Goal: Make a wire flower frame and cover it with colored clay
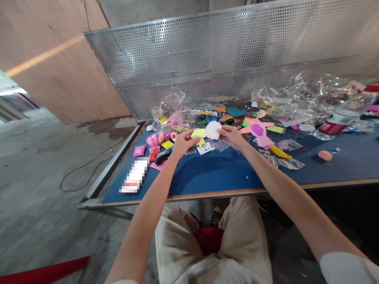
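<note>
Both my arms reach out over a blue table (213,173). My left hand (182,142) pinches a yellow-green lump of clay (198,133), fingers closed on it. My right hand (232,136) is closed on the edge of a flat white clay disc (213,129), held just above the table. The two pieces touch side by side between my hands. Under them lie small clear plastic bags (220,145) and a yellow scrap (201,142).
Coloured clay pieces and packets (154,148) crowd the table's far side, with crumpled clear plastic (310,98) and a red-labelled bottle (336,122) at right. A pink clay lump (325,155) lies apart. A perforated metal panel (225,55) stands behind. A flat blurred object (134,177) sits near the left edge.
</note>
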Tool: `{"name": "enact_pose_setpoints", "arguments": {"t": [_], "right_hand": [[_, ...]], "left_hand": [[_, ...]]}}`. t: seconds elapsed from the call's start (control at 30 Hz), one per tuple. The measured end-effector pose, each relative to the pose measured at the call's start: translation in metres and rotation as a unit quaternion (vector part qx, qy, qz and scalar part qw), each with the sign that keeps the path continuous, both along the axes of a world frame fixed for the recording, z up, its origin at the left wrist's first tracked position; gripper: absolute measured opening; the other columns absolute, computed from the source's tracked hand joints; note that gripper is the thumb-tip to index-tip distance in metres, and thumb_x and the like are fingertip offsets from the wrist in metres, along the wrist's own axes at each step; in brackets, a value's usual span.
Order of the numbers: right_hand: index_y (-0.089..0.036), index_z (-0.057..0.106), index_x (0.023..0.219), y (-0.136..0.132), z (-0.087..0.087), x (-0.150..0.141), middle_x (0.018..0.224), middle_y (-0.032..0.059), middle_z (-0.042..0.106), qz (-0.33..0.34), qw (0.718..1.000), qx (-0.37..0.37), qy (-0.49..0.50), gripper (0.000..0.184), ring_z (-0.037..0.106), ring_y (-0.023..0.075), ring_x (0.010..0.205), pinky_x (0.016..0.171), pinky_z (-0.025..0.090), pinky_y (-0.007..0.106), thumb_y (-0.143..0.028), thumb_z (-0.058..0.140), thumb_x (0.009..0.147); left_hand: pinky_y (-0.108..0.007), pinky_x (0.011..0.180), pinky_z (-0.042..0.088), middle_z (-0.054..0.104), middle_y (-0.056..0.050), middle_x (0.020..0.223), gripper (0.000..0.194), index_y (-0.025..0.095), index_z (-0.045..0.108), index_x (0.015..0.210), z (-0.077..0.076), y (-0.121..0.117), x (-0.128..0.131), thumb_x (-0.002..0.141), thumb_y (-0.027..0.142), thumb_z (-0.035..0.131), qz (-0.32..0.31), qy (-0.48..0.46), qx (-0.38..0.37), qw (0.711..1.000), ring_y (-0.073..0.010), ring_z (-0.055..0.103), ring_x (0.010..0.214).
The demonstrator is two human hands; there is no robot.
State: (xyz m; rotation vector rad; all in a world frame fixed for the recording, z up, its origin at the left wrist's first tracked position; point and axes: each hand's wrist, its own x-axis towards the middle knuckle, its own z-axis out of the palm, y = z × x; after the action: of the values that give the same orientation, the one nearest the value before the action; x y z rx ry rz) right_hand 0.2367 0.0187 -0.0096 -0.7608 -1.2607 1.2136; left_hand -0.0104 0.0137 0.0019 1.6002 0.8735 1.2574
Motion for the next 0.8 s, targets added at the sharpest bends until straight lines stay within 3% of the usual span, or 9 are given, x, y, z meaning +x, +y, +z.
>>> {"name": "enact_pose_setpoints", "arguments": {"t": [0.23,0.5,0.67,0.8], "right_hand": [[-0.020,0.081,0.086,0.0019,-0.0031,-0.0006,0.077,0.0010,0.074,0.007,1.000,0.018,0.015,0.051,0.062,0.0121,0.065,0.063,0.057,0.028,-0.060,0.095,0.057],[-0.020,0.082,0.086,0.0004,0.0000,-0.0004,0.076,0.0016,0.075,-0.011,1.000,0.014,0.019,0.055,0.063,0.0121,0.062,0.062,0.057,0.029,-0.061,0.096,0.054],[-0.020,0.082,0.086,0.0015,0.0002,-0.0004,0.076,0.0017,0.075,-0.020,1.000,0.021,0.005,0.057,0.061,0.0122,0.060,0.061,0.056,0.030,-0.064,0.095,0.053],[-0.019,0.083,0.091,0.0032,-0.0021,0.0009,0.079,0.0022,0.076,-0.019,0.999,0.040,-0.017,0.058,0.062,0.0122,0.061,0.064,0.057,0.031,-0.065,0.093,0.056]], "left_hand": [[-0.042,0.086,0.067,0.081,-0.009,0.093,0.070,0.011,0.080,0.098,0.0061,-0.0048,0.0050,0.056,0.067,0.092,0.036,-0.033,-0.022,0.999,-0.0265,0.078,0.090],[-0.041,0.083,0.068,0.072,-0.001,0.075,0.060,0.014,0.080,0.085,0.0050,-0.0031,0.0022,0.065,0.070,0.085,0.031,-0.044,-0.017,0.998,-0.0231,0.077,0.081],[-0.044,0.086,0.067,0.076,-0.003,0.082,0.057,0.013,0.081,0.095,0.0032,0.0010,0.0024,0.064,0.060,0.090,0.040,-0.053,-0.044,0.997,-0.0245,0.077,0.084],[-0.041,0.085,0.067,0.080,-0.008,0.097,0.064,0.014,0.078,0.104,0.0035,0.0000,0.0035,0.059,0.057,0.095,0.005,-0.063,-0.078,0.995,-0.0256,0.078,0.090]]}}
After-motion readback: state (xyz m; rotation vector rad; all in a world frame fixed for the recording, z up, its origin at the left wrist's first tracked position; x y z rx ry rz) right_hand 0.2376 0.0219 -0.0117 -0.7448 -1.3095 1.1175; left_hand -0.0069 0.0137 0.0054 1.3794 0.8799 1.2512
